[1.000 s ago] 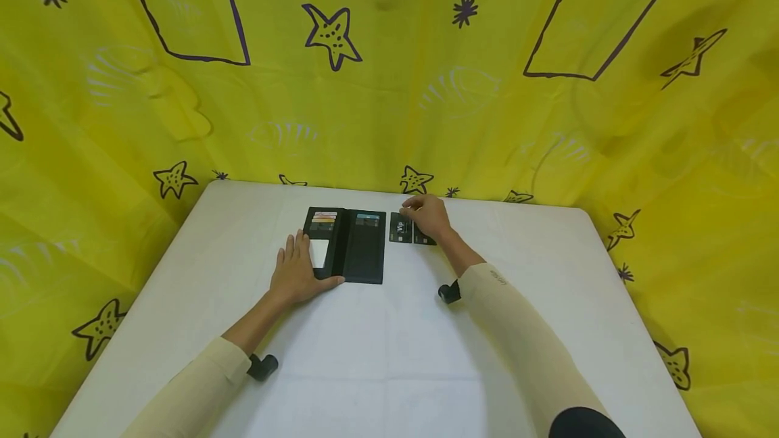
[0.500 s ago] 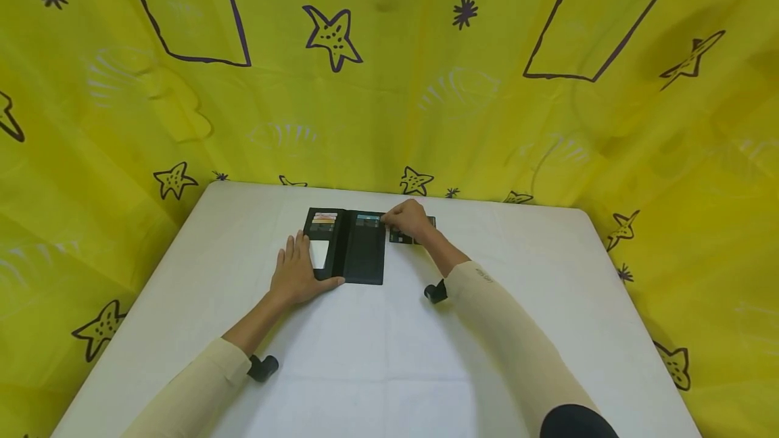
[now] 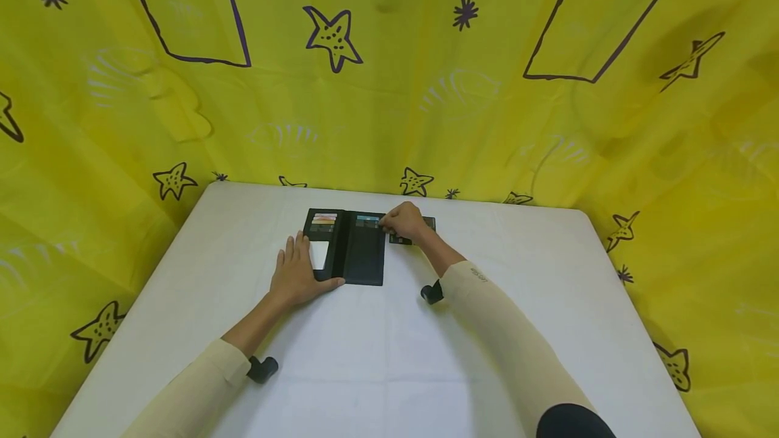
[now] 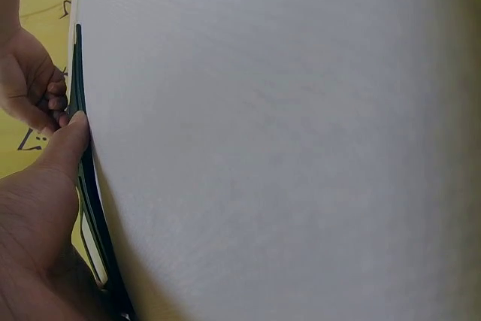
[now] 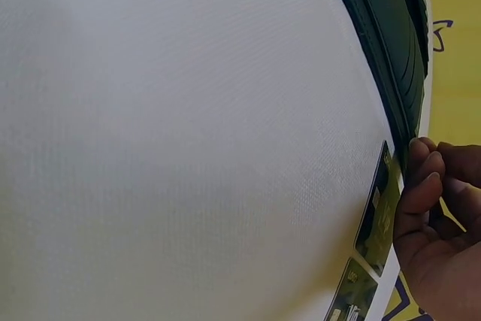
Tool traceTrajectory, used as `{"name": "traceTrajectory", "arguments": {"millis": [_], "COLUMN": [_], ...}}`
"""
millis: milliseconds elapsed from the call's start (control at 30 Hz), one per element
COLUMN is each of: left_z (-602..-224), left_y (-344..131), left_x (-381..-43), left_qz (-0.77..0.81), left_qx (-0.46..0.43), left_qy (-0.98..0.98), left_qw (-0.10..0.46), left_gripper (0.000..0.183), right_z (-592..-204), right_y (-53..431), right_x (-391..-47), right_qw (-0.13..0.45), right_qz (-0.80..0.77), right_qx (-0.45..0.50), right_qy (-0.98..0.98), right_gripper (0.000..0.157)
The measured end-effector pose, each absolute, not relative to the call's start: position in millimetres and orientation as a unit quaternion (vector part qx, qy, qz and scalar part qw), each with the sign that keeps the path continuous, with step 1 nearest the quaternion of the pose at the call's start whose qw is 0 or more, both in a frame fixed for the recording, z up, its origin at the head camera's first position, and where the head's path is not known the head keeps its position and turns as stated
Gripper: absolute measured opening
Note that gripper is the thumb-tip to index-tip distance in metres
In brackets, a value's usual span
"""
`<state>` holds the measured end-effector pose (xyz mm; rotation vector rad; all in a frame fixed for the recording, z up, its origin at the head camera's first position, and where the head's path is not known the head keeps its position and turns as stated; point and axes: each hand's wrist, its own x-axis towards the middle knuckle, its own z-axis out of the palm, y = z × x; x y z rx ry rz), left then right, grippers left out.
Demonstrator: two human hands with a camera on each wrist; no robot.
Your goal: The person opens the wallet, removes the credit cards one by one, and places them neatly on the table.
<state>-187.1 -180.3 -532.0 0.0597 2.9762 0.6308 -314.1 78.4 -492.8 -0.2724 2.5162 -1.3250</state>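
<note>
A dark bifold wallet [image 3: 365, 255] lies unfolded on the white table, with cards in slots on both panels and a white card [image 3: 319, 255] in the lower left pocket. My left hand [image 3: 295, 274] rests on its left panel, fingers straight and thumb [image 4: 71, 140] spread along the near edge. At the upper right edge of the wallet, my right hand [image 3: 404, 220] has its fingers curled, the tips pinching the edge beside the card slots. Whether a card is also between them is hidden. Below this hand, two dark cards [image 5: 376, 212] lie side by side on the table.
The white table [image 3: 389, 357] extends around the wallet toward the near side and the right. A yellow curtain [image 3: 389, 100] with starfish drawings hangs behind its far edge. A small black wrist camera [image 3: 432, 293] is on the right forearm, another [image 3: 263, 370] on the left.
My right hand has moved left from above the loose cards to the wallet's upper right edge. The left hand and the wallet have stayed in place.
</note>
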Motion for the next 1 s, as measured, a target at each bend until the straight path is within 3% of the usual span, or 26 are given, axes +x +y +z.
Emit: {"name": "traceTrajectory", "arguments": {"millis": [467, 1000], "left_z": [-530.8, -530.7], "left_y": [-180.7, -179.7], "left_x": [-185.9, -186.3], "left_qz": [0.207, 0.206], "left_qx": [0.022, 0.022], "left_qy": [0.977, 0.977], "left_qw": [0.046, 0.051], "left_gripper": [0.128, 0.129], "right_z": [-491.3, -491.7], "right_y": [67.9, 67.2], "right_x": [-311.9, -308.4], "right_qw": [0.140, 0.120], "right_qz": [-0.482, -0.418], "right_qx": [-0.023, -0.073], "right_qy": [0.865, 0.898], "right_gripper": [0.017, 0.017]}}
